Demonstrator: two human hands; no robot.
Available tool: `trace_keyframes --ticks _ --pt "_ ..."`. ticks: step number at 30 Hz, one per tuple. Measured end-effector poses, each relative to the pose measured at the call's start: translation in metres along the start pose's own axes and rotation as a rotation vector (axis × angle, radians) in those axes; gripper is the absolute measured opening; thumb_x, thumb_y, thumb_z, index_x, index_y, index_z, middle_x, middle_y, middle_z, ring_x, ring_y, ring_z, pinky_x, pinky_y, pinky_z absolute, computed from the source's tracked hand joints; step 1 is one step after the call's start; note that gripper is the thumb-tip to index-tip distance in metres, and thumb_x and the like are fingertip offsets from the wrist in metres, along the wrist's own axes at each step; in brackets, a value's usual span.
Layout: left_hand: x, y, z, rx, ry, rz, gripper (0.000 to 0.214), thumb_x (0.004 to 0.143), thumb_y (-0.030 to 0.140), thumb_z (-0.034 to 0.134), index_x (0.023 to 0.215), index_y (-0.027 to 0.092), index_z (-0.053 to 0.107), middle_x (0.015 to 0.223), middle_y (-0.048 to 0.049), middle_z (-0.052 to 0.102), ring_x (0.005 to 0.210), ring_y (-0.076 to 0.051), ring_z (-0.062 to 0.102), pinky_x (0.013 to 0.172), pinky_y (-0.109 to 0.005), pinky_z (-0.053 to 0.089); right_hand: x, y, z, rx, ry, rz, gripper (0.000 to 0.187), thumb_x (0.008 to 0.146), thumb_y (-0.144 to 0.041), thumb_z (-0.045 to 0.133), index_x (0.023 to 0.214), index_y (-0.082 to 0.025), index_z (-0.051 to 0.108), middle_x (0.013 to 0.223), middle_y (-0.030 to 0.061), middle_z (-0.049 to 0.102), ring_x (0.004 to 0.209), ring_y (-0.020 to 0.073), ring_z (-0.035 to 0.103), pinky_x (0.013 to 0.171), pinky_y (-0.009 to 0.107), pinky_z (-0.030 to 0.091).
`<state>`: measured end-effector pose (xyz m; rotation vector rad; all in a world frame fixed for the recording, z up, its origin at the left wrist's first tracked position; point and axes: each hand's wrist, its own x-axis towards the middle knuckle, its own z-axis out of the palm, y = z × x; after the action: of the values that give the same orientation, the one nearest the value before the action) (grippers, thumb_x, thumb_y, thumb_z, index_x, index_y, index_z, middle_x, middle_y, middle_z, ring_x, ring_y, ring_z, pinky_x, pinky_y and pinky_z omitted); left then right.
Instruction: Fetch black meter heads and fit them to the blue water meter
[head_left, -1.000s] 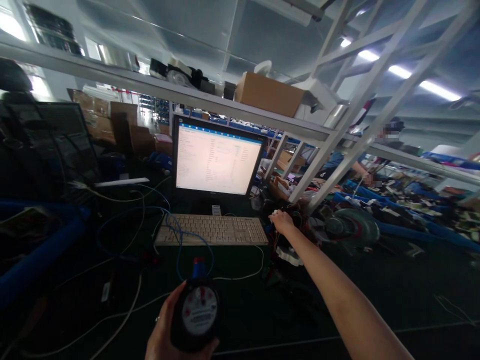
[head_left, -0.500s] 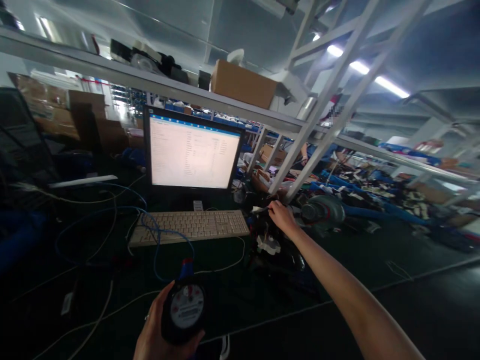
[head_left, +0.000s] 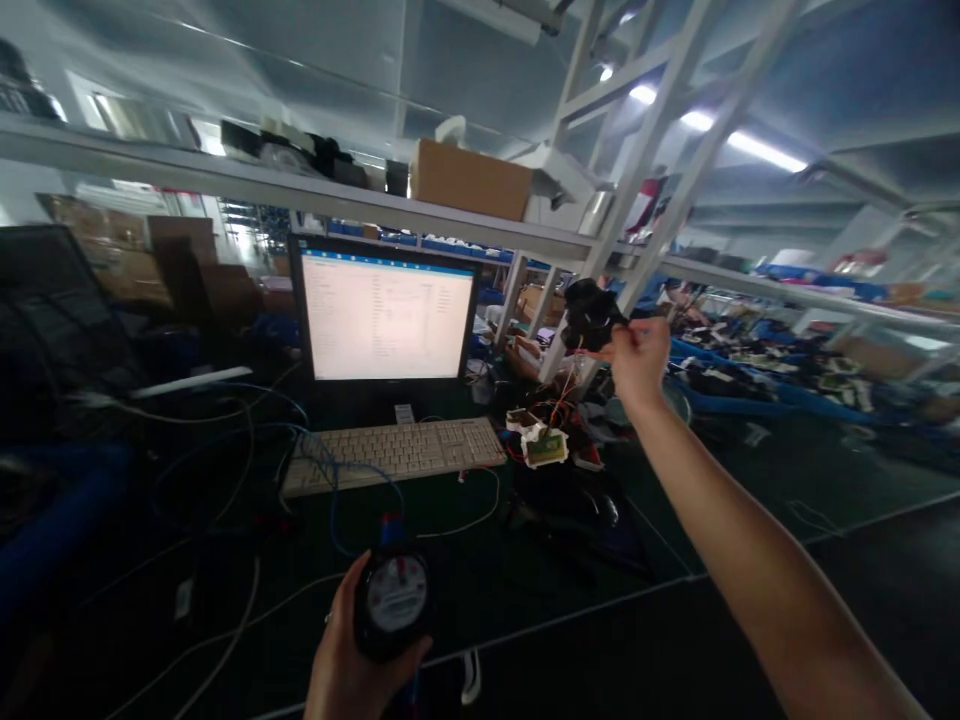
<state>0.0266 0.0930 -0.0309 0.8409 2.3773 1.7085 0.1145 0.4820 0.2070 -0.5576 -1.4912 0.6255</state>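
My left hand [head_left: 356, 640] is wrapped round a water meter [head_left: 396, 598], a black round body with a white dial facing up and a blue pipe end on its far side. Raised at the right, my right hand [head_left: 640, 358] is closed on a black part [head_left: 590, 312] whose exact kind I cannot make out. Thin red and orange wires run below that part, down towards a small module with a green display [head_left: 545, 447] in a white frame. A glossy black casing [head_left: 592, 515] lies in front of the module.
A lit monitor [head_left: 386, 318] stands behind a beige keyboard [head_left: 397, 452]. Blue and white cables [head_left: 352, 470] loop over the dark green bench. A shelf above bears a cardboard box [head_left: 470, 180]. Slanted white posts [head_left: 667, 150] rise at the right, with blue trays [head_left: 742, 395] of parts beyond.
My right hand has risen from the bench with the black part, and the wires and green-display module have come into view. The left hand still holds the water meter; the view has shifted slightly.
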Motion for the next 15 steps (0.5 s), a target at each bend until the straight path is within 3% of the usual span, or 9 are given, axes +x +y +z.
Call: trace_keyframes --ticks 4,8,11,15 --pt "0.001 -0.002 -0.006 0.016 -0.052 -0.017 0.084 0.058 0.038 0.073 0.131 0.019 0.037 0.119 -0.0128 0.056 0.111 -0.034 0.055 0.092 -0.049 0.048 0.011 -0.052 0.022 0.226 0.040 0.029 0.026 0.075 -0.007 0.052 0.084 -0.023 0.034 0.054 -0.0119 0.042 0.038 0.0083 0.043 0.048 0.032 0.052" --pt "0.000 -0.001 -0.008 -0.028 -0.096 -0.029 0.085 0.059 0.032 0.074 0.132 0.021 0.033 0.122 -0.0111 0.054 0.113 -0.031 0.054 0.096 -0.048 0.045 -0.006 -0.098 0.046 0.334 -0.030 0.141 0.027 0.078 0.000 0.048 0.082 -0.023 0.034 0.052 -0.0136 0.042 0.034 0.0054 0.041 0.050 0.030 0.053" --pt "-0.001 0.002 -0.009 -0.068 -0.120 -0.036 0.084 0.060 0.028 0.075 0.132 0.023 0.032 0.125 -0.0097 0.052 0.115 -0.029 0.052 0.099 -0.047 0.043 -0.022 -0.113 0.057 0.395 -0.099 0.223 0.025 0.080 -0.001 0.045 0.081 -0.022 0.033 0.055 -0.0106 0.050 0.037 0.0066 0.048 0.046 0.025 0.049" --pt "0.002 0.005 -0.013 -0.097 -0.150 0.000 0.086 0.059 0.025 0.077 0.132 0.025 0.032 0.129 -0.0087 0.050 0.119 -0.028 0.050 0.102 -0.046 0.042 -0.016 -0.115 0.062 0.481 -0.126 0.168 0.017 0.082 -0.005 0.044 0.081 -0.021 0.037 0.059 -0.0055 0.058 0.046 0.0101 0.060 0.043 0.019 0.044"
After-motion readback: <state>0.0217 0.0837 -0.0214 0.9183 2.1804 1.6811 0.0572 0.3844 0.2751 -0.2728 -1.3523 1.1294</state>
